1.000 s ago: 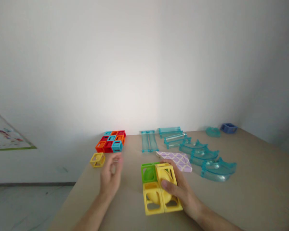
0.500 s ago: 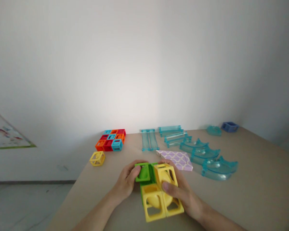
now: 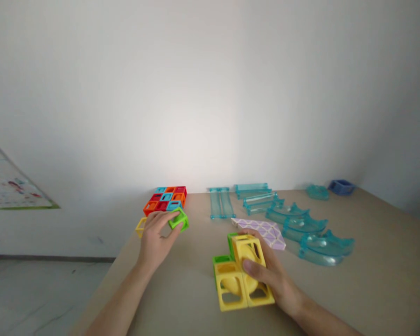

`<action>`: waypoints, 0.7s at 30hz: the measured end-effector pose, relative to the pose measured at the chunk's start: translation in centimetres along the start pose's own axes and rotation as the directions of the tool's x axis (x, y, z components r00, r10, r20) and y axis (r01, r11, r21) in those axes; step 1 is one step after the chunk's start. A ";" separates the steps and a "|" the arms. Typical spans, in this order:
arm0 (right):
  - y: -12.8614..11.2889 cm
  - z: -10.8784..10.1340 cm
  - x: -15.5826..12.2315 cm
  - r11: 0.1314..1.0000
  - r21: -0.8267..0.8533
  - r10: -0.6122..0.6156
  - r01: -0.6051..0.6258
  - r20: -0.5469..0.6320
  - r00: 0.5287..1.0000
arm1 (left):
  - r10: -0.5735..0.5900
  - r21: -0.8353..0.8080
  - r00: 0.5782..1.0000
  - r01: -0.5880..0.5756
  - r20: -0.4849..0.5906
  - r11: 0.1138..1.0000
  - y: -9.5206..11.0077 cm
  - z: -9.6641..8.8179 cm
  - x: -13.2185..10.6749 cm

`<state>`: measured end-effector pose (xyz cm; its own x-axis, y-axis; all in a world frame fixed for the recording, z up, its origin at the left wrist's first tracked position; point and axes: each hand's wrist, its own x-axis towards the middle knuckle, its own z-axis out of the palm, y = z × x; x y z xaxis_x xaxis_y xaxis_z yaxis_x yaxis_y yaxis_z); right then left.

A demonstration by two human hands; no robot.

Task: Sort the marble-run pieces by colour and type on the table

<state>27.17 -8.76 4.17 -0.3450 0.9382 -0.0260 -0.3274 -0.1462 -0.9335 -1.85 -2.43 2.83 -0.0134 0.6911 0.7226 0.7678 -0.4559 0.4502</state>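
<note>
The largest surface is the plain wall [image 3: 210,93]; the tan worktop [image 3: 378,280] runs up to it. From where I stand, three curved teal channels [image 3: 324,245] lie in a staggered row on the worktop's right side. Left of centre, near the wall, a slab of nine cubes [image 3: 166,197] in red, orange and light blue lies flat.

The block of joined cubes [image 3: 244,282], yellow at the front and green behind, is in the right hand [image 3: 271,273], above the near part of the worktop. The thumb presses the upper yellow face; the fingers wrap around the far side. CAUTION: only one side is gripped, so the lower left cube overhangs. A tilt or slack thumb could let that part sag or come away.

The left hand [image 3: 156,240] is narrowed on a single green cube [image 3: 184,219], pinched between thumb and fingertips just in front of the slab. Contact between the two cannot be judged. CAUTION: an off-centre pinch could let the cube rotate or drop. A low sweep of the wrist could knock the small yellow cube [image 3: 138,226], partly hidden behind that hand, off the nearby worktop edge.
</note>
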 end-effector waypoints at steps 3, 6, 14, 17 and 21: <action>-0.1 0.2 -0.1 1.000 0.007 0.014 -0.014 -0.004 1.000 | 0.037 0.127 0.998 -0.043 0.053 0.991 -2.3 -1.6 0.6; 0.0 0.3 -0.2 1.000 0.016 0.019 -0.019 0.011 1.000 | -0.013 0.251 0.991 -0.022 0.136 0.968 -3.2 -1.9 0.6; -0.1 0.3 -0.2 1.000 -0.003 0.010 -0.010 0.004 1.000 | -0.197 0.445 0.947 0.067 0.253 0.893 -3.1 -2.6 0.8; -0.2 0.4 -0.2 1.000 -0.012 0.007 -0.007 0.000 1.000 | -0.267 0.452 0.925 0.123 0.269 0.883 -4.0 -2.9 0.8; -0.2 0.4 -0.2 1.000 0.005 0.014 -0.014 0.020 1.000 | -0.289 0.394 0.895 0.143 0.340 0.908 -5.5 -2.9 0.6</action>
<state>26.93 -9.05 4.49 -0.3675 0.9295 -0.0320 -0.3269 -0.1613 -0.9312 -7.97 -1.11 2.30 -0.0158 0.9410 0.3379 0.9475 -0.0938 0.3056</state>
